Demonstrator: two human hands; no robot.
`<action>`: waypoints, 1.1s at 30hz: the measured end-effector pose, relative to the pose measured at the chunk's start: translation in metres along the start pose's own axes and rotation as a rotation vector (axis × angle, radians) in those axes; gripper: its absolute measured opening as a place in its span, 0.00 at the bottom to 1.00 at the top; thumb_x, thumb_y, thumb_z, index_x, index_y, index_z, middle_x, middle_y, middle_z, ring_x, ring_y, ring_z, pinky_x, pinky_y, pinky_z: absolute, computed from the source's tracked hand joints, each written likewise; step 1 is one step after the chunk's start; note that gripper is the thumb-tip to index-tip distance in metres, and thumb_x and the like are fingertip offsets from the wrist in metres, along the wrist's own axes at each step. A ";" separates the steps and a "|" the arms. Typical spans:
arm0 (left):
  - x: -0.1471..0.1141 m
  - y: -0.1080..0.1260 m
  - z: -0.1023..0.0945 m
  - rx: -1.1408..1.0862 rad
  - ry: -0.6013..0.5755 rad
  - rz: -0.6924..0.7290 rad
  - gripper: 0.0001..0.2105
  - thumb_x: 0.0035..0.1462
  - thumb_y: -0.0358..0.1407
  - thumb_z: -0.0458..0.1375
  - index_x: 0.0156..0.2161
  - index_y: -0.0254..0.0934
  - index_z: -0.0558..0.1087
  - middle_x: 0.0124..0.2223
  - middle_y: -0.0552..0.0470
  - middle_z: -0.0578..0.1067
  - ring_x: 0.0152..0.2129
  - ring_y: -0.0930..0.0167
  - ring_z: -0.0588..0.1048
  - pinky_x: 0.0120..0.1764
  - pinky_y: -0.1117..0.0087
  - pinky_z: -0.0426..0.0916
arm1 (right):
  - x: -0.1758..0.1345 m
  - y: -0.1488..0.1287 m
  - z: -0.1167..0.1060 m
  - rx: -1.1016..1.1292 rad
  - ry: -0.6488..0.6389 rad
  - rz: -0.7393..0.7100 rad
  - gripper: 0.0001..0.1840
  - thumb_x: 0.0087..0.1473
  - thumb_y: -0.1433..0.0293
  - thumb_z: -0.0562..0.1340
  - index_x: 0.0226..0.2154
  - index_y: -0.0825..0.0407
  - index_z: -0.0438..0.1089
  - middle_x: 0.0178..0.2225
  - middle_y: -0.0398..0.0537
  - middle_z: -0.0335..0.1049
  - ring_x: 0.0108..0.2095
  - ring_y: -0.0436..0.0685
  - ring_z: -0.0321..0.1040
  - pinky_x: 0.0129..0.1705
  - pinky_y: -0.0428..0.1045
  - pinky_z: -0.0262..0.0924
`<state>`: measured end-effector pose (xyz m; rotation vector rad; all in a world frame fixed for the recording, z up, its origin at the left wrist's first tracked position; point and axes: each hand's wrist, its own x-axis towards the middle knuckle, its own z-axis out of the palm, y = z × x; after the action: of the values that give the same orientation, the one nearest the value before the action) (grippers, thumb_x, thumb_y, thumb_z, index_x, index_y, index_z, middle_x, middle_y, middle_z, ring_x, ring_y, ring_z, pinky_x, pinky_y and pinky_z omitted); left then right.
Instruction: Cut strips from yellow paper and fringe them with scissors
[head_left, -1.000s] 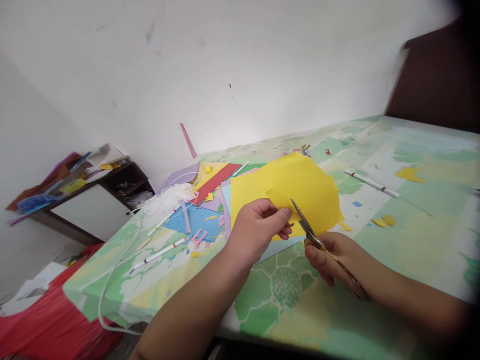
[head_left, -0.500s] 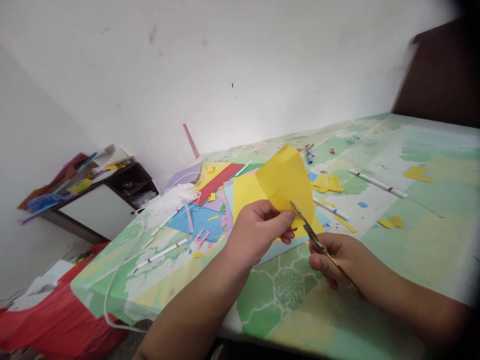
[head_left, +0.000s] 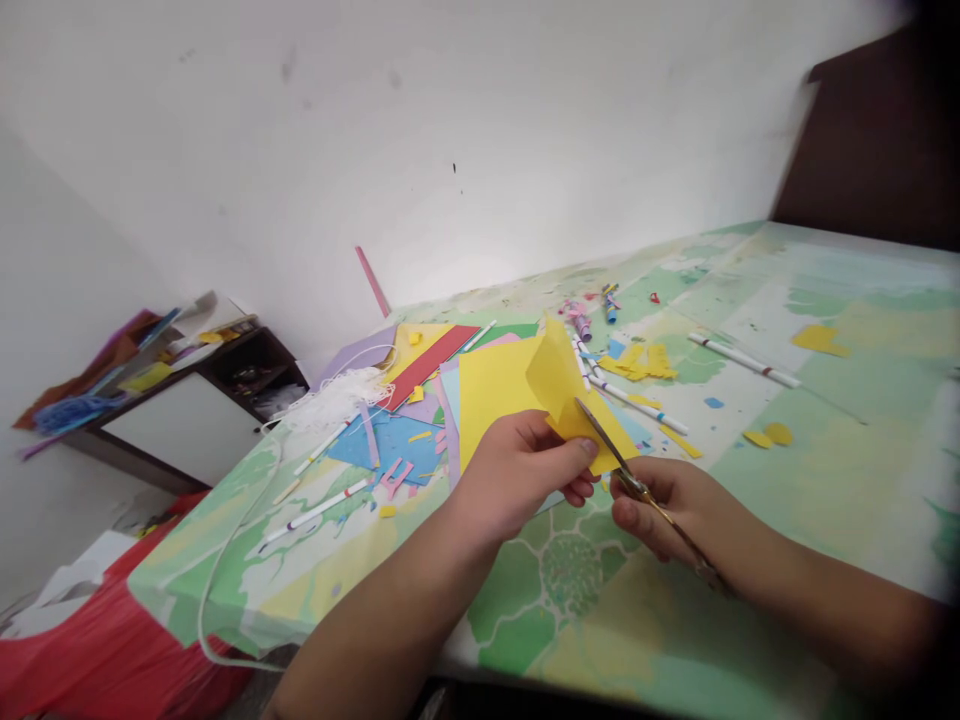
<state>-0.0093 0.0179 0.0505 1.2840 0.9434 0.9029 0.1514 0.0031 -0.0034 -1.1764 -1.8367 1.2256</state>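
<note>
Got a cabinet [head_left: 172,425] far left, with papers [head_left: 131,350] piled on top and small stuff [head_left: 283,402] in the dark open compartment [head_left: 277,364], too murky to name. Then white string [head_left: 330,400] on the bench [head_left: 847,480]. Next, pinching a yellow sheet [head_left: 555,380] in the left hand [head_left: 529,465], just above the bench. Clamping scissors [head_left: 634,483] in the right hand [head_left: 675,510], with blades [head_left: 602,432] against that sheet. Past that, a white pen [head_left: 742,361].

string [head_left: 341,398]: left of paper [head_left: 550,372] | scissors [head_left: 634,485]: right | cabinet [head_left: 187,425]: far left
</note>
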 end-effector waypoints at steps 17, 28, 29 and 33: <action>-0.001 -0.003 -0.002 -0.094 -0.113 -0.045 0.04 0.43 0.30 0.59 0.26 0.30 0.72 0.18 0.55 0.70 0.14 0.80 0.68 0.18 0.79 0.63 | 0.000 0.002 0.002 0.139 -0.118 -0.032 0.26 0.41 0.45 0.57 0.23 0.52 0.60 0.17 0.36 0.48 0.18 0.45 0.45 0.18 0.44 0.41; -0.003 -0.002 -0.003 -0.098 -0.141 -0.041 0.04 0.44 0.31 0.59 0.27 0.30 0.72 0.20 0.54 0.71 0.15 0.80 0.68 0.19 0.78 0.64 | 0.003 -0.003 0.002 0.142 -0.122 -0.013 0.19 0.43 0.52 0.59 0.24 0.52 0.62 0.16 0.37 0.51 0.18 0.46 0.46 0.19 0.44 0.44; -0.003 -0.002 -0.004 -0.096 -0.138 -0.041 0.04 0.44 0.31 0.59 0.27 0.31 0.72 0.20 0.54 0.71 0.15 0.80 0.68 0.19 0.78 0.64 | 0.003 -0.002 0.001 0.147 -0.123 -0.038 0.20 0.44 0.51 0.58 0.24 0.52 0.62 0.17 0.37 0.51 0.18 0.46 0.47 0.19 0.44 0.44; -0.003 0.001 -0.004 -0.112 -0.100 -0.022 0.04 0.42 0.32 0.59 0.25 0.32 0.71 0.19 0.55 0.70 0.14 0.79 0.68 0.19 0.77 0.63 | 0.001 0.000 -0.001 0.139 -0.136 -0.172 0.23 0.46 0.48 0.55 0.25 0.52 0.59 0.22 0.40 0.53 0.22 0.48 0.50 0.23 0.45 0.48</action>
<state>-0.0141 0.0165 0.0517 1.2100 0.8164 0.8547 0.1522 0.0041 -0.0030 -0.8601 -1.8741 1.3378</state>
